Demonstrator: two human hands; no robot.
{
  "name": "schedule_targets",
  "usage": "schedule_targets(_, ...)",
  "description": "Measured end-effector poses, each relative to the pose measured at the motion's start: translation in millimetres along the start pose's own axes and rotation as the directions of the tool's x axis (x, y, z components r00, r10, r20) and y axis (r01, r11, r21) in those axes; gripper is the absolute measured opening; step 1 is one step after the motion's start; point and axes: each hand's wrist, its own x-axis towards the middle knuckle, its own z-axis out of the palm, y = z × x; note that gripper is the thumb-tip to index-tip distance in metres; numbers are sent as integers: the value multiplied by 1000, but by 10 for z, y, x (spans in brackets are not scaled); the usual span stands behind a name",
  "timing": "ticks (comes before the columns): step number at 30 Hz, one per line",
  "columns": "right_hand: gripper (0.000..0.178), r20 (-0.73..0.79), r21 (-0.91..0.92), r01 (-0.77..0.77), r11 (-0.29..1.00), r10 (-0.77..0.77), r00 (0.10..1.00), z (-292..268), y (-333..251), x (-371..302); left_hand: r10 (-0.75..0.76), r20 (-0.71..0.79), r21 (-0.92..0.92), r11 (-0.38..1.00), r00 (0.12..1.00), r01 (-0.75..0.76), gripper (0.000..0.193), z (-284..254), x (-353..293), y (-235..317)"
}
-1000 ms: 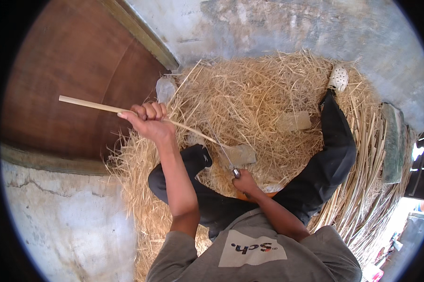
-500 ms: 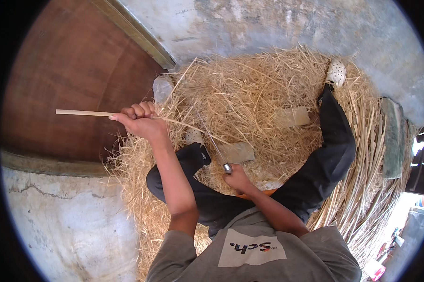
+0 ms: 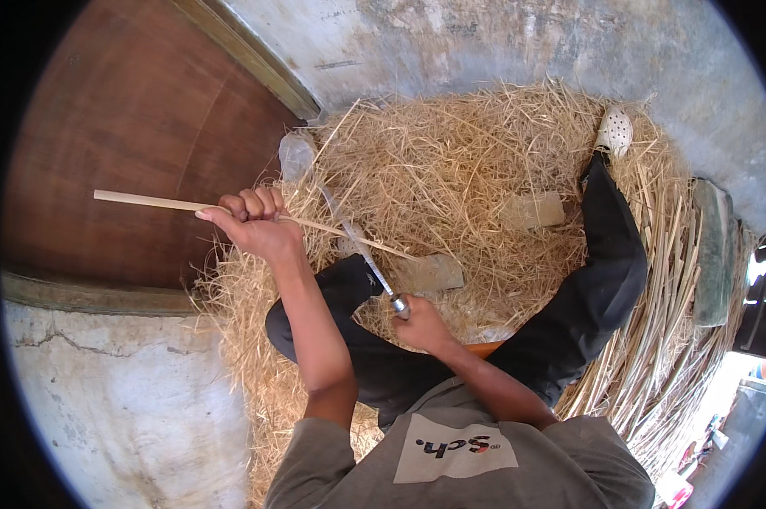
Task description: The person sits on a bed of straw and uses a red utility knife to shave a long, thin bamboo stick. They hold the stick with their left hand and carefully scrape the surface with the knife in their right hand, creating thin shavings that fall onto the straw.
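Note:
My left hand (image 3: 260, 225) is closed around a long, pale strip (image 3: 149, 201), which looks like split bamboo or wood. One end sticks out to the left past my thumb; the thinner end slants down to the right over the shavings. In my right hand (image 3: 423, 325), fingers wrapped round the handle, is a long-bladed knife (image 3: 370, 259) with a metal collar. Its blade points up and left, crossing the strip's thinner part to the right of my left hand. Whether blade and strip touch, I cannot tell.
Pale shavings (image 3: 476, 153) are heaped between my legs, with a tan block (image 3: 531, 209) and another block (image 3: 434, 271) among them. Long strips (image 3: 654, 280) lie at the right beside a greenish slab (image 3: 712, 254). A brown door (image 3: 145, 119) and a clear plastic item (image 3: 295, 156) are at left.
My right hand has shifted slightly left. The knife has swung left and rolled, so more of the blade's face shows, now across the strip. My left hand has hardly moved.

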Motion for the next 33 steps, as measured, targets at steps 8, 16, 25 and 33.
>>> schedule_targets(8, 13, -59, 98, -222, 970, 228, 972, -139, 655, 104, -34, 64, -5, 999, 997, 35, 57, 91, -78, 8)
schedule_targets(16, 10, -110, 179, 225, 958, -208, 972, 16, -67, 50, -1, 13, 15, 1000, 1000, 1, 59, 184, -136, -49)
schedule_targets(25, 10, -51, 73, -68, 995, 71, 996, -112, 1051, 356, 19, -8, 8, 1000, 1000, -19, 60, 176, -13, -112)
schedule_targets(33, 15, -133, 56, -85, 995, 92, 987, 40, 1264, 450, 40, -28, 67, 997, 999, -38, 59, 240, -26, -136)
